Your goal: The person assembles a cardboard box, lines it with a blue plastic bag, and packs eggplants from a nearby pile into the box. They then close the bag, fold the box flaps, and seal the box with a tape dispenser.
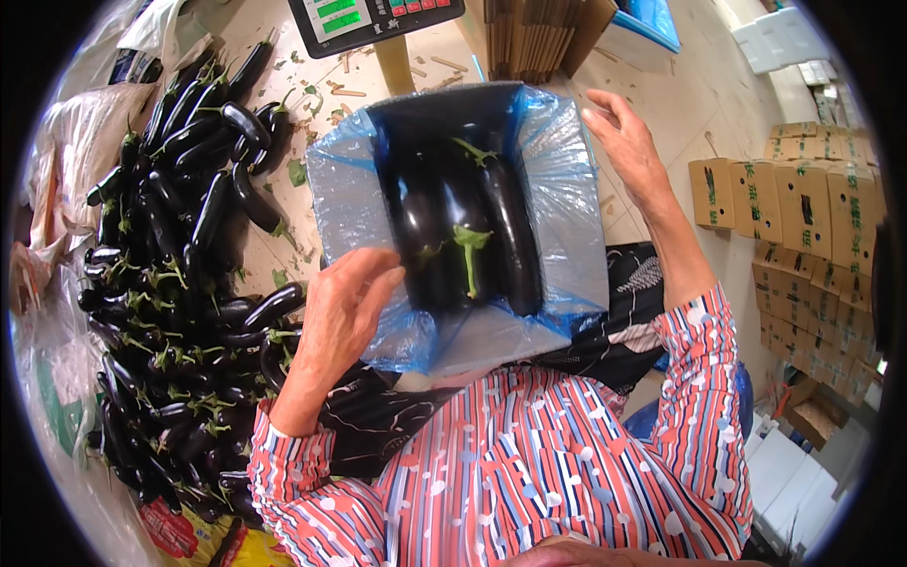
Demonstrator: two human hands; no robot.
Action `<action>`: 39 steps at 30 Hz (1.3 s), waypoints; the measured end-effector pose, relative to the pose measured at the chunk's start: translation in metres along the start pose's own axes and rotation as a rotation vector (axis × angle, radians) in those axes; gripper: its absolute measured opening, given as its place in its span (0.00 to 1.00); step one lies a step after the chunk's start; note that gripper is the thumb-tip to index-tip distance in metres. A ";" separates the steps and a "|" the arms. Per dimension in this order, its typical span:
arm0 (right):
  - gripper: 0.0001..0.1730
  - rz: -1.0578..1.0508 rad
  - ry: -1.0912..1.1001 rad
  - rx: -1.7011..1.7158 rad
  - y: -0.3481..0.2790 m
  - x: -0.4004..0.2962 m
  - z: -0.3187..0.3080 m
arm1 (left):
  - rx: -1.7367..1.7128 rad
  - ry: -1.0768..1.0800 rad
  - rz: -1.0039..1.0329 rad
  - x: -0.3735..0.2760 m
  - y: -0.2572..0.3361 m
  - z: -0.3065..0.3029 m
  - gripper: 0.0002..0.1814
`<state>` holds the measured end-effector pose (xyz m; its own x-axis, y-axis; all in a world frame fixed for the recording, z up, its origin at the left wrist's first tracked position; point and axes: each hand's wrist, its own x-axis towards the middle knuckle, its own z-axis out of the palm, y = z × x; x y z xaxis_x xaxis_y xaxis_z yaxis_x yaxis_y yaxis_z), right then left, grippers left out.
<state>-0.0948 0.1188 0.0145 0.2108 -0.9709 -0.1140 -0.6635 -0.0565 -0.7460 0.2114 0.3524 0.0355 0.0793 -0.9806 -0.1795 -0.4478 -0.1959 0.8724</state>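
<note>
A box lined with blue plastic film (567, 191) stands in front of me on the scale's platform side, its film folded out over the rims. Inside lie several dark eggplants, one long one (516, 234) along the right side and one with a green stem (464, 212) in the middle. My left hand (348, 305) is at the box's left edge, fingers bent by the eggplants; whether it touches one is unclear. My right hand (623, 138) is raised beside the upper right corner, fingers apart, holding nothing. A large heap of eggplants (205, 340) covers the floor at left.
A digital scale display (375, 18) on a post stands behind the box. Flattened cardboard (528, 35) leans beyond it. Stacked cartons (801, 205) and white foam boxes (793, 489) line the right. Plastic sacks (92, 149) lie at far left; scraps litter the floor.
</note>
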 end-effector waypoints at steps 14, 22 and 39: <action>0.38 0.111 -0.176 0.094 0.008 -0.004 -0.007 | -0.193 0.322 -0.122 0.023 -0.051 -0.021 0.26; 0.26 0.433 -0.475 0.591 0.008 0.014 0.009 | -0.520 0.329 -0.379 0.070 -0.102 -0.038 0.33; 0.07 -0.654 -0.217 -0.049 -0.059 -0.033 0.034 | 0.428 0.541 0.492 0.109 -0.045 -0.019 0.04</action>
<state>-0.0381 0.1625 0.0405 0.7141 -0.6655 0.2171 -0.3816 -0.6301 -0.6763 0.2572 0.2543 -0.0140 0.1535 -0.8446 0.5129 -0.8327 0.1689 0.5273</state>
